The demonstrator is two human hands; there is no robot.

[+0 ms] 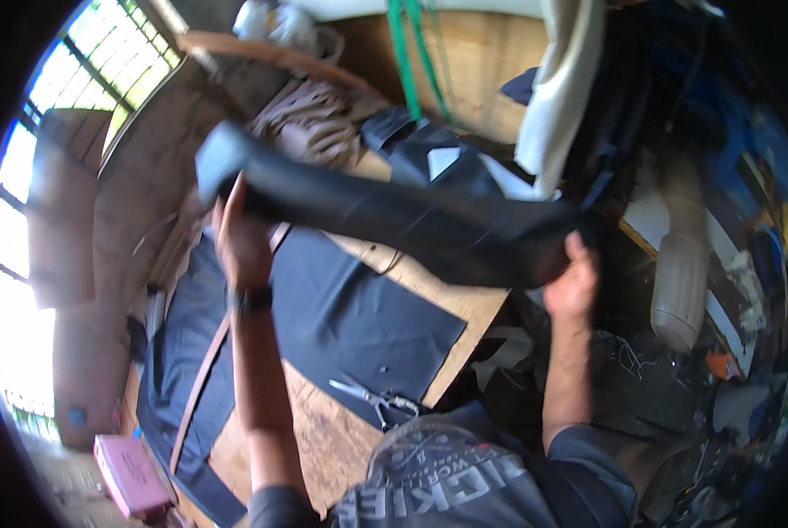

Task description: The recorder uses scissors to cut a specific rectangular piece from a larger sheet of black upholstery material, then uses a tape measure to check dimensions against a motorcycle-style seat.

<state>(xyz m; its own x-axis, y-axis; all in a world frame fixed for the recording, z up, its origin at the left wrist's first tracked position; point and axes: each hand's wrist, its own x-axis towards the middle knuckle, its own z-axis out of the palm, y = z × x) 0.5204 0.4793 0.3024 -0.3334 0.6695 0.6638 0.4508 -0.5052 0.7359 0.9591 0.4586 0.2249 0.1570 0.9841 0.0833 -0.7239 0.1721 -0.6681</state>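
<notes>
A long folded length of black sheet material (412,216), fabric or leather-like, is stretched across in front of me above the table. My left hand (243,242) grips its left end, and a dark band circles that wrist. At the other end my right hand (572,282) holds it with the thumb up on top. Motion blurs the left end. Beneath, dark flat cloth (368,308) lies over a plywood tabletop (310,440). Open-bladed scissors (381,400) rest on the cloth's near edge, close to my body. A narrow wooden strip (202,383) lies at an angle over the cloth on the left.
A pink box (130,475) sits at the lower left, below a barred window (7,299). Crumpled brown cloth (310,119) is heaped at the table's far side. White cloth (557,97) hangs at the back. A large cloudy plastic bottle (681,282) and clutter are on the right.
</notes>
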